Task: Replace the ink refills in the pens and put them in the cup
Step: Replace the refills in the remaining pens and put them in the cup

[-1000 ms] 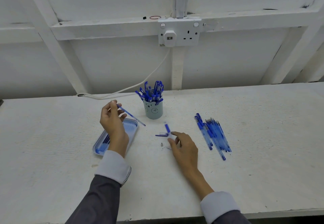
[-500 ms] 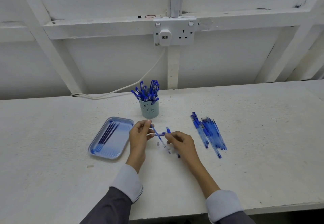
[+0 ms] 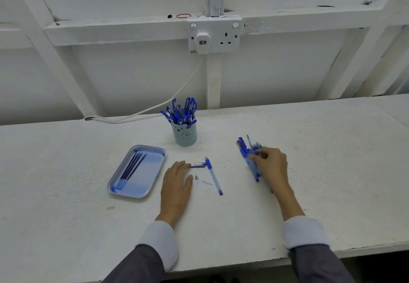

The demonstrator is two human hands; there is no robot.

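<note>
My left hand [image 3: 177, 185] lies flat on the white table with straight fingers, its fingertips beside a blue pen cap [image 3: 198, 165]. An open pen barrel [image 3: 214, 177] lies just right of the cap, and a small pen tip [image 3: 196, 178] sits by my thumb. My right hand [image 3: 271, 165] is over the pile of blue pens [image 3: 245, 152] at the right, fingers curled and pinching a pen in the pile. The pale blue cup [image 3: 185, 135], full of blue pens, stands behind the cap. A blue tray [image 3: 152, 185] at the left holds several dark refills [image 3: 132, 167].
A white cable [image 3: 155, 107] runs along the back of the table from a wall socket [image 3: 213, 35]. The table's front edge is near my sleeves. A small ink smear [image 3: 207, 182] marks the table by the barrel.
My left hand has let go of the thin blue piece and settled flat on the table. My right hand has left the pen parts and moved right onto the pile of pens.
</note>
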